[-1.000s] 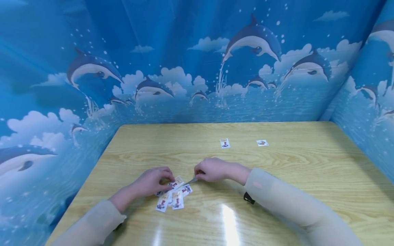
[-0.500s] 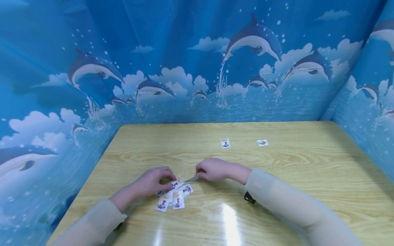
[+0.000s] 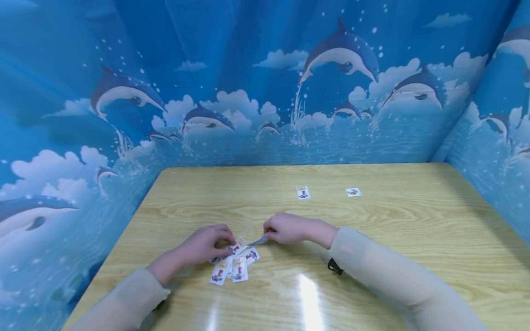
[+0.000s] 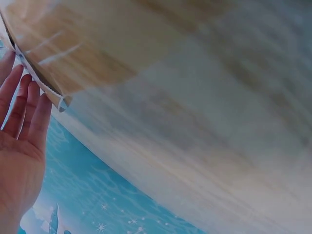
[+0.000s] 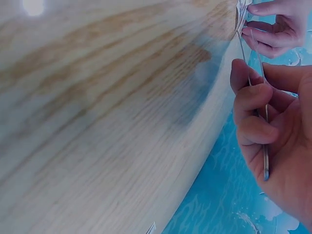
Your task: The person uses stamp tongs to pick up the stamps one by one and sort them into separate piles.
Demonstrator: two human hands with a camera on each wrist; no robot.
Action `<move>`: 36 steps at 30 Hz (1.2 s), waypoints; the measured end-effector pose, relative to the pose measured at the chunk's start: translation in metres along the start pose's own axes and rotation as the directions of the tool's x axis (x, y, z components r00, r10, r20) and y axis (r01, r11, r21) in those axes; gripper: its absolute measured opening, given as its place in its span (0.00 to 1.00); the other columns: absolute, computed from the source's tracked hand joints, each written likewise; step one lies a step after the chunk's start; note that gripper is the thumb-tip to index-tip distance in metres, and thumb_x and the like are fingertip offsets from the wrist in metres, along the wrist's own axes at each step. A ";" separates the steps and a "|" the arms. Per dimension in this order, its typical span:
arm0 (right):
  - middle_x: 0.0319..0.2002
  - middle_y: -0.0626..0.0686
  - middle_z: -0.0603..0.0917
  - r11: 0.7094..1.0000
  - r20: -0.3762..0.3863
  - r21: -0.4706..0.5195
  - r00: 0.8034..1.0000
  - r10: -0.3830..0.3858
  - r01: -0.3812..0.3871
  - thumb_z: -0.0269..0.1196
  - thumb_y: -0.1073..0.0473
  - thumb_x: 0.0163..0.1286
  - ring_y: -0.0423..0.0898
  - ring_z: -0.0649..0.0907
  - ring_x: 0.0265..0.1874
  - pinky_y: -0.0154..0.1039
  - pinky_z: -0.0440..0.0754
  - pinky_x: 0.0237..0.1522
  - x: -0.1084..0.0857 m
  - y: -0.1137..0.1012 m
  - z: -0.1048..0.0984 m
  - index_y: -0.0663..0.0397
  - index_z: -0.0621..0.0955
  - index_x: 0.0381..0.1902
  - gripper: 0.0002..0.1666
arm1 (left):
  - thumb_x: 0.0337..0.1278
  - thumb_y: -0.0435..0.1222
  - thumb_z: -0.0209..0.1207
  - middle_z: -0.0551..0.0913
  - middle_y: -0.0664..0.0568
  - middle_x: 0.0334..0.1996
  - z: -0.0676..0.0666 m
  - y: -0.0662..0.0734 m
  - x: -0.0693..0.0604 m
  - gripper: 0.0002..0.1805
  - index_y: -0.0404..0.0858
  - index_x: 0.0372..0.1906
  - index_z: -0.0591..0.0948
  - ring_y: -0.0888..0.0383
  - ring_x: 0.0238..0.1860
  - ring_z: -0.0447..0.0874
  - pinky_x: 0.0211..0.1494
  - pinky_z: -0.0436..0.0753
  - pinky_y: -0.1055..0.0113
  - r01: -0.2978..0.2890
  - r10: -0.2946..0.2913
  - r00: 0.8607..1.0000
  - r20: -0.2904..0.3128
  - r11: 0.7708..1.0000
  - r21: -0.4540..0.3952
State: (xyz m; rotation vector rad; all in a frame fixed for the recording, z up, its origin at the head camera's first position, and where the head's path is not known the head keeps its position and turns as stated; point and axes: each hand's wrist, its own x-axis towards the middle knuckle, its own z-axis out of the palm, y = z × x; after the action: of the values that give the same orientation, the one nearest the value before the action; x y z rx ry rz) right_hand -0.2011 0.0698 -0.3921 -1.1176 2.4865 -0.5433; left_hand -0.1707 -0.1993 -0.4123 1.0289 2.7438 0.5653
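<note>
In the head view, several small white picture cards point(image 3: 239, 269) lie overlapped in a pile on the wooden table. My left hand point(image 3: 203, 245) rests its fingertips and thumb on the pile's far left side. The left wrist view shows the fingers point(image 4: 35, 109) of this hand fairly straight along the card edges. My right hand point(image 3: 285, 228) pinches metal tweezers point(image 3: 258, 241), whose tips point left to the pile's upper card. Seen from the right wrist, the tweezers point(image 5: 265, 158) run through the curled fingers with their arms spread apart. Whether the tips grip a card is too small to tell.
Two single cards lie apart near the table's far side: an upright one point(image 3: 303, 192) and a sideways one point(image 3: 354, 192) to its right. A blue dolphin-print curtain point(image 3: 256, 92) hangs behind the table point(image 3: 198, 188) and along its sides.
</note>
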 end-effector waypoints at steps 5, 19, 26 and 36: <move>0.25 0.42 0.79 1.000 0.010 0.012 1.000 0.005 -0.005 0.58 0.58 0.72 0.36 0.76 0.24 0.32 0.77 0.33 0.000 -0.002 0.002 0.52 0.82 0.34 0.08 | 0.54 0.40 0.68 0.79 0.63 0.41 0.001 0.000 0.000 0.11 0.46 0.43 0.85 0.63 0.42 0.78 0.48 0.79 0.60 -0.004 0.004 1.000 -0.003 1.000 0.006; 0.26 0.42 0.79 1.000 -0.024 0.004 0.999 0.024 -0.024 0.57 0.57 0.73 0.37 0.76 0.25 0.34 0.77 0.34 0.002 0.000 0.003 0.50 0.81 0.33 0.09 | 0.54 0.40 0.68 0.80 0.62 0.42 0.001 0.001 0.000 0.12 0.46 0.44 0.85 0.63 0.42 0.78 0.49 0.79 0.59 0.001 -0.001 1.000 -0.005 1.000 0.004; 0.25 0.41 0.79 1.000 -0.037 -0.016 0.999 -0.002 0.001 0.59 0.58 0.72 0.36 0.76 0.25 0.33 0.77 0.35 0.003 0.001 0.004 0.51 0.82 0.33 0.08 | 0.52 0.41 0.69 0.80 0.62 0.42 0.001 0.000 -0.002 0.14 0.46 0.45 0.84 0.63 0.43 0.78 0.50 0.78 0.59 -0.001 0.001 1.000 -0.009 1.000 0.001; 0.25 0.43 0.79 0.999 -0.046 0.006 0.998 -0.037 0.038 0.59 0.59 0.72 0.36 0.76 0.24 0.33 0.77 0.34 0.005 0.000 0.005 0.52 0.82 0.33 0.07 | 0.53 0.43 0.69 0.80 0.62 0.44 0.001 0.000 0.000 0.19 0.46 0.52 0.83 0.66 0.38 0.75 0.41 0.77 0.65 0.006 -0.006 1.000 -0.003 1.000 0.000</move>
State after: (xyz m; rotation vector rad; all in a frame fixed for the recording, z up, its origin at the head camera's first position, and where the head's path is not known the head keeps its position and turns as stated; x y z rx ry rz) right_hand -0.2016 0.0650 -0.3974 -1.1639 2.5051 -0.5941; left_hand -0.1702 -0.1991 -0.4132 1.0204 2.7486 0.5674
